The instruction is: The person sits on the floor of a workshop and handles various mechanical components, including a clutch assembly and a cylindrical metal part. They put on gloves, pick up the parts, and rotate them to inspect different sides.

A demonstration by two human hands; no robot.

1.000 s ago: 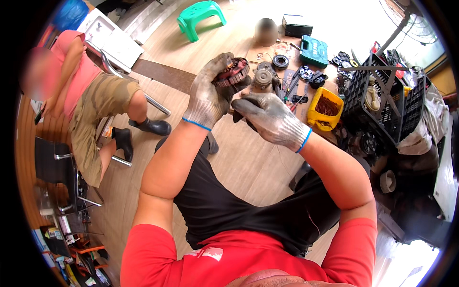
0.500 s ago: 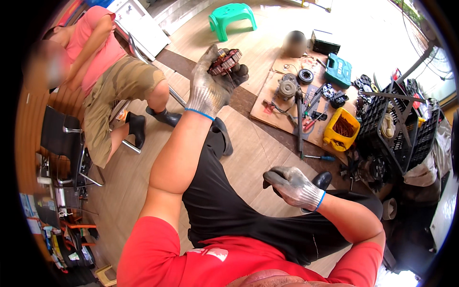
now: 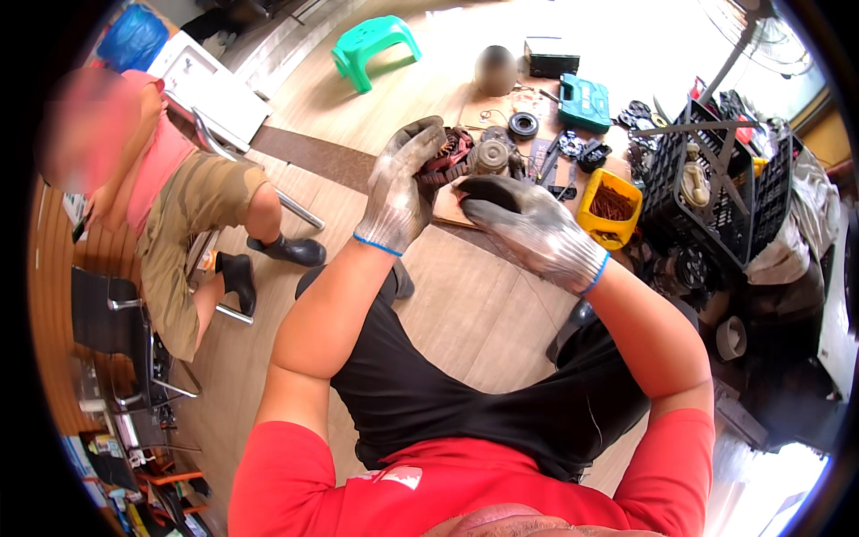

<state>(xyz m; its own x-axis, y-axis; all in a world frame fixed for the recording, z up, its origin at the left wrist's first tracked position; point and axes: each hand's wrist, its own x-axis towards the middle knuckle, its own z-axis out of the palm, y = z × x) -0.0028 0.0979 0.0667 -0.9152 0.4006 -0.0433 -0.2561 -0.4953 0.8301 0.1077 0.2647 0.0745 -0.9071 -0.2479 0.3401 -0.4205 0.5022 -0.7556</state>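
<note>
My left hand (image 3: 400,183), in a grey-coated white glove with a blue cuff, is closed around a slotted motor stator (image 3: 450,159) with reddish copper windings. It is raised out in front of me. Just to its right is my right hand (image 3: 534,225), in a matching glove, its fingers bent together with the tips close to the stator. A thin wire seems to trail below this hand. What lies between its fingertips is too small to make out.
Beyond my hands lies a board with a motor housing (image 3: 491,157), a black ring (image 3: 523,125), a teal case (image 3: 583,103) and a yellow container (image 3: 610,210) of copper wire. Black crates (image 3: 716,192) stand right. A green stool (image 3: 378,45) is ahead; a seated person (image 3: 201,206) is left.
My right hand has moved up and left from above my knee to beside the stator. My left hand still holds the stator, now a little lower. The view has shifted.
</note>
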